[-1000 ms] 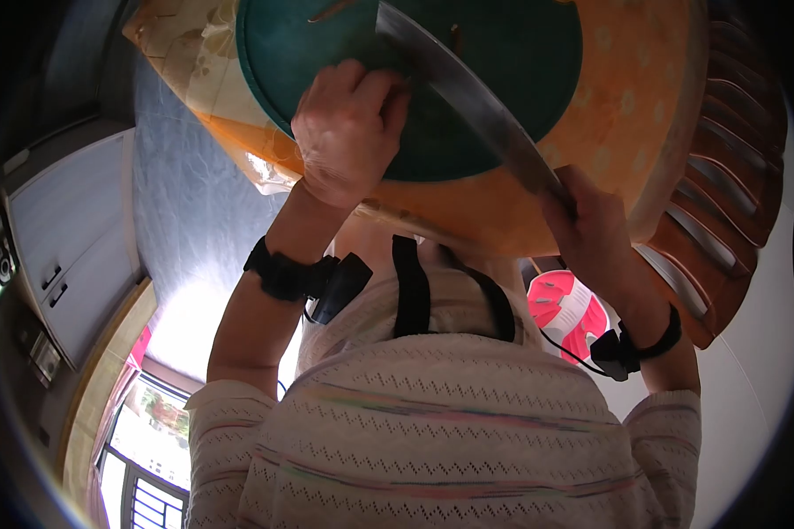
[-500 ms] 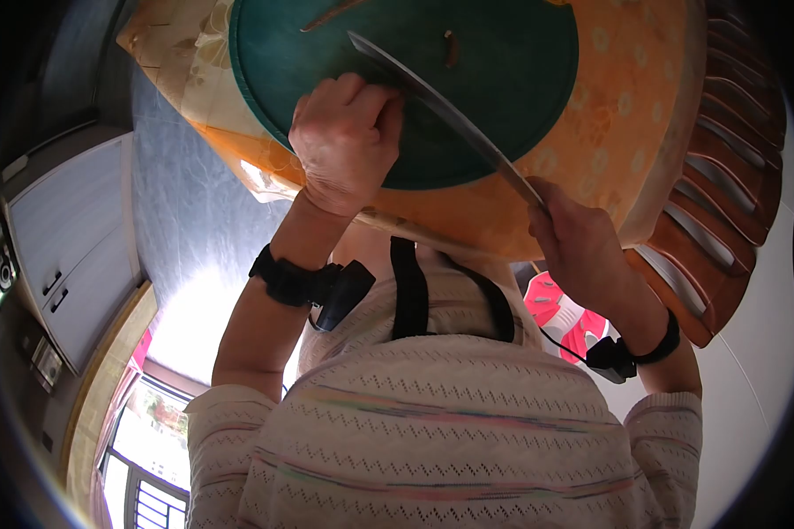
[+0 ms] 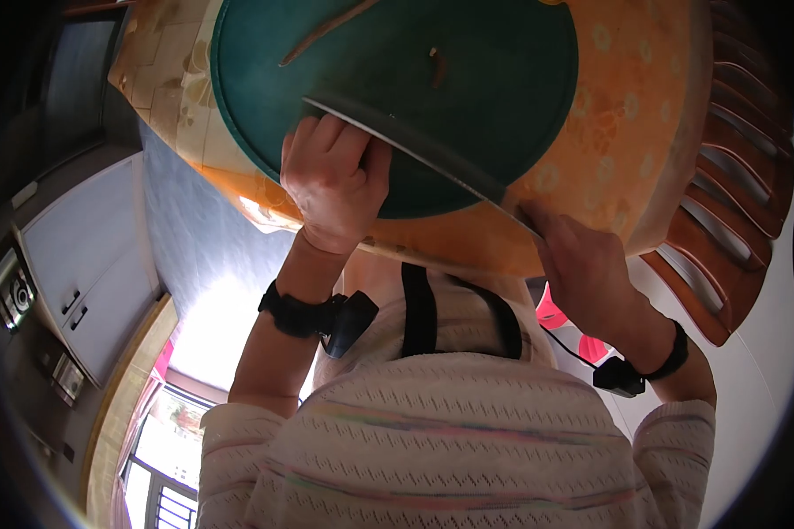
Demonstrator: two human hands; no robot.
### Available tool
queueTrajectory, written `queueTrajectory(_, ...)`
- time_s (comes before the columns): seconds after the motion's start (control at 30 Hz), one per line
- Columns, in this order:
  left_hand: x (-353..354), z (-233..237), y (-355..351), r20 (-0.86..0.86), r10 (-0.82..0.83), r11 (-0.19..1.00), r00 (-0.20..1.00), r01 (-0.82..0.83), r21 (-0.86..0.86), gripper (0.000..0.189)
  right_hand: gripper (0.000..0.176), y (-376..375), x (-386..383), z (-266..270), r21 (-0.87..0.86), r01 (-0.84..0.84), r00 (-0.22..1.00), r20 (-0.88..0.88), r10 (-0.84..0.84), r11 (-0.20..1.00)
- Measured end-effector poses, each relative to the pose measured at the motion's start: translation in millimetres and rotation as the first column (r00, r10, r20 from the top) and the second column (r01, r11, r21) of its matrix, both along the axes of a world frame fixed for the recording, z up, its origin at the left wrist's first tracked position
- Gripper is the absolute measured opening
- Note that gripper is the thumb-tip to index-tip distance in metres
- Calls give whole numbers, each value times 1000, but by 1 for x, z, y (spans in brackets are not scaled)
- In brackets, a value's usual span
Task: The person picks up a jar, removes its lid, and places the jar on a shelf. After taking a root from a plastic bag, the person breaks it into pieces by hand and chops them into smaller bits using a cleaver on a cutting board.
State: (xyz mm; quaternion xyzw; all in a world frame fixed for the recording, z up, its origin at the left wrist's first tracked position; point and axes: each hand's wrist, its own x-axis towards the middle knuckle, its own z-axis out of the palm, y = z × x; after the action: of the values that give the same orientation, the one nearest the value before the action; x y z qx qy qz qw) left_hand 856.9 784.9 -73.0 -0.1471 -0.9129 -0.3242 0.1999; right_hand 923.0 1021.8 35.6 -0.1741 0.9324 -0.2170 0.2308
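Note:
My right hand (image 3: 584, 269) grips a long-bladed kitchen knife (image 3: 415, 157) by its handle, which the fingers hide. The blade slants up and left across a round green cutting board (image 3: 503, 106), its far end beside my left knuckles. Over the board's near edge, my left hand (image 3: 333, 185) is closed with curled fingers; anything inside it is hidden. Beyond the blade lies a thin brown stick-like piece (image 3: 326, 33). A short brown piece (image 3: 438, 69) with a pale end rests farther right on the board.
An orange and cream patterned tablecloth (image 3: 626, 132) lies under the board. A brown slatted wooden chair (image 3: 719, 256) stands to the right. Black straps with small devices (image 3: 348, 324) circle both wrists. Pale cabinets (image 3: 88, 256) are at the left.
The knife has swung so its far end sits lower and farther left, close to my left knuckles. The whole view has shifted slightly, showing more of the stick-like piece.

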Motion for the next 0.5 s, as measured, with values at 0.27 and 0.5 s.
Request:
queueTrajectory(0.27, -1, 2, -3, 18, -35, 999, 999, 34, 35, 15, 47, -8, 0, 4, 51, -41, 997, 68, 38, 998)
queueTrajectory(0.5, 2, 13, -1, 128, -50, 998, 991, 47, 32, 17, 47, -5, -8, 11, 69, -59, 983, 178, 46, 996)
